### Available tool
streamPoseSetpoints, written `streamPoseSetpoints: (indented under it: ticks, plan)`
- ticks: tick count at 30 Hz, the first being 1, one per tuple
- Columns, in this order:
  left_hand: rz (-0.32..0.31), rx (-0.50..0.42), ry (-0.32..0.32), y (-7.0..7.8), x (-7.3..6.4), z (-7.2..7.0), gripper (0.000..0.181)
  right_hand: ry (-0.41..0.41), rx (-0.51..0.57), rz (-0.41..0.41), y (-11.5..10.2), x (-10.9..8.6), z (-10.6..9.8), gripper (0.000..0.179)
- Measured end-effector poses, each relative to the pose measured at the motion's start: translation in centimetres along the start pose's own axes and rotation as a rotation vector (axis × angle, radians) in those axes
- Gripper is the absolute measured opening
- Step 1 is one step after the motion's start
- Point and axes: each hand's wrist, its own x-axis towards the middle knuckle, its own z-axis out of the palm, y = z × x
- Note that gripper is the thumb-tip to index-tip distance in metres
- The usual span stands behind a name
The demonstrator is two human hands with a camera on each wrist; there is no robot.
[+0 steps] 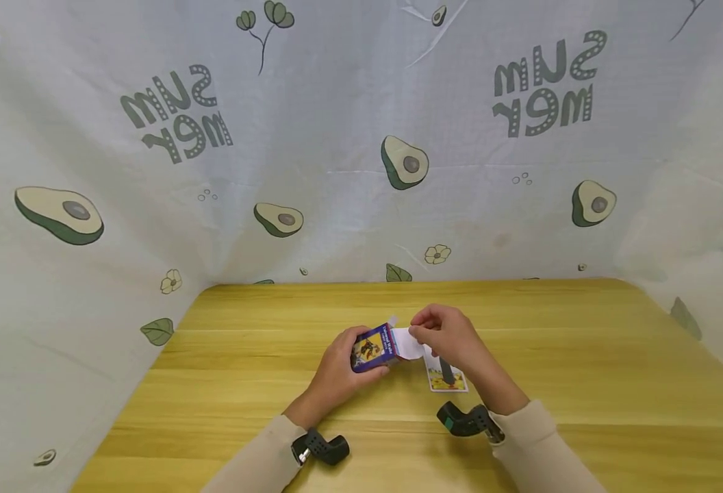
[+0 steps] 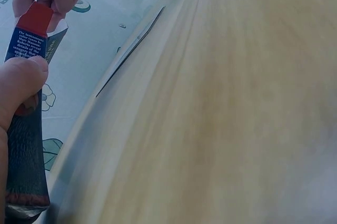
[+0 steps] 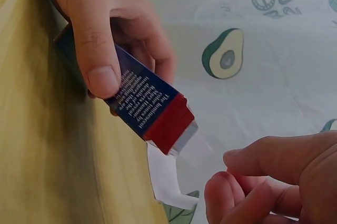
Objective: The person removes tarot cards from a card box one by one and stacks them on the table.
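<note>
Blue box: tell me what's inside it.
No contents show in the blue box; a white flap juts from its end, and the walls cover the interior.

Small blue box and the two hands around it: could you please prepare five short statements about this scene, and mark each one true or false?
1. The left hand grips the blue box. True.
2. The box is closed at both ends. False: a white flap stands out from the end nearer the right hand.
3. A picture card lies on the wooden table. True.
4. The right hand rests flat on the table. False: it is raised by the box's open end, with its fingers bent.
5. The sleeves are beige. True.
</note>
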Motion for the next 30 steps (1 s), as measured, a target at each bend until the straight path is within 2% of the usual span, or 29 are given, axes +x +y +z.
streamPoseSetpoints:
  ticks: [7,16,30]
  plan:
    - [-0.005,0.000,-0.006,0.2,0.1,-0.1,0.069,-0.008,0.025,0.010,0.2,0.3,0.8,0.013]
    - [0.016,-0.003,0.003,0.1,0.1,0.0,0.069,-0.018,-0.020,0.000,0.5,0.2,1.6,0.013]
    - [0.022,-0.012,0.007,0.1,0.0,0.0,0.068,-0.036,-0.014,0.010,0.8,0.1,2.3,0.015]
